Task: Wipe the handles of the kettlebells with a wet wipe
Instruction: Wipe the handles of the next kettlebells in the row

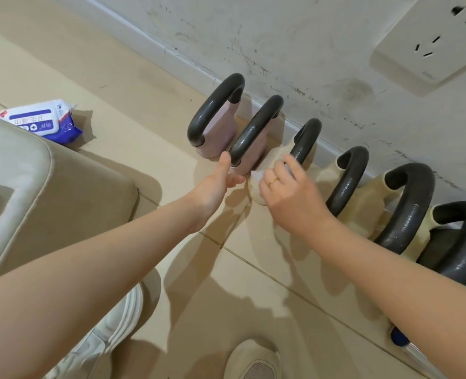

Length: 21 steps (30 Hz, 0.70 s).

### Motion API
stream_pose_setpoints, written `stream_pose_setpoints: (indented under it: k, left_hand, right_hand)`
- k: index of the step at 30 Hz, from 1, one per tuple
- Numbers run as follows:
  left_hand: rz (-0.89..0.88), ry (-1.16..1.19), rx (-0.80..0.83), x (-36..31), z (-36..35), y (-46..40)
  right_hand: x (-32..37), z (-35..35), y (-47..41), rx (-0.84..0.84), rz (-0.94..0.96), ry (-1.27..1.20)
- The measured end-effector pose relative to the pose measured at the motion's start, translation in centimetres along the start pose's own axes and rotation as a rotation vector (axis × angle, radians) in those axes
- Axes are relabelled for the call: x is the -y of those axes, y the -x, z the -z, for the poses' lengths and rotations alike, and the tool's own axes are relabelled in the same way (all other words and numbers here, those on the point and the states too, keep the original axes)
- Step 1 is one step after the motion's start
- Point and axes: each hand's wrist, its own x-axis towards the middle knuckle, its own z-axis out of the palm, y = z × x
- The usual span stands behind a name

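- Right hand (286, 192) curls round a white wet wipe (256, 176), pressing it at the base of the third kettlebell's handle (305, 140).
- Left hand (218, 181) is loose-fingered, thumb touching the second handle (253, 129).
- Six kettlebells line the wall; the wipes pack (41, 120) lies well apart on the floor.

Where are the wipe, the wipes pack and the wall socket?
wipe (256, 177), head view, white corner showing left of the right hand
wipes pack (41, 120), head view, its label
wall socket (431, 43), head view, faceplate middle
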Motion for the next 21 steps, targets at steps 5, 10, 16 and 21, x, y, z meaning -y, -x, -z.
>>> stream_pose_setpoints:
  k: [5, 10, 16, 21]
  left_hand:
    - [0.055, -0.015, -0.022, 1.3, -0.4, 0.1]
    - [-0.05, -0.016, -0.038, 0.4, -1.0, 0.3]
    - [-0.233, -0.129, -0.021, -1.5, -2.6, -0.1]
    - [-0.425, -0.259, 0.003, -3.0, -4.0, 0.0]
  right_hand:
    - [-2.5, -0.3, 0.7, -0.052, 0.011, -0.144]
    - [-2.4, -0.4, 0.9, 0.001, -0.177, -0.368]
    - [-6.1, -0.3, -0.6, 0.074, -0.43, -0.541]
    - [-6.1, -0.9, -0.2, 0.054, -0.219, -0.588]
